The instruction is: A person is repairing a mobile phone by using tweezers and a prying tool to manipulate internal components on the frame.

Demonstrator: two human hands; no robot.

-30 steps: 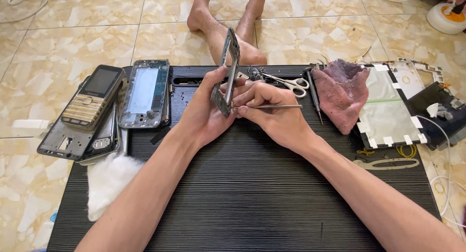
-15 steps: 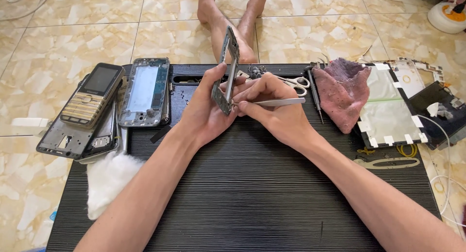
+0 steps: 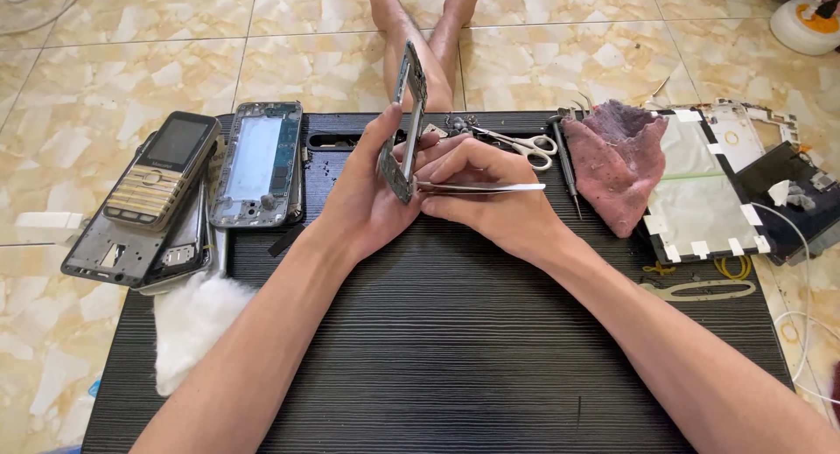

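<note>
**Tweezers at the edge of a phone frame**

The phone frame (image 3: 404, 122) stands on edge above the black mat (image 3: 437, 331), gripped firmly in the left hand (image 3: 367, 196), likely so its side faces the tool. The right hand (image 3: 490, 196) pinches tweezers (image 3: 481, 188) closed, tips at the frame's lower edge; whether they hold anything I cannot tell. Scissors (image 3: 521, 143) and a pink cloth (image 3: 617, 161) lie near on the right, a keypad phone (image 3: 162, 170) to the left. Beyond is tiled floor (image 3: 114, 60).
</note>
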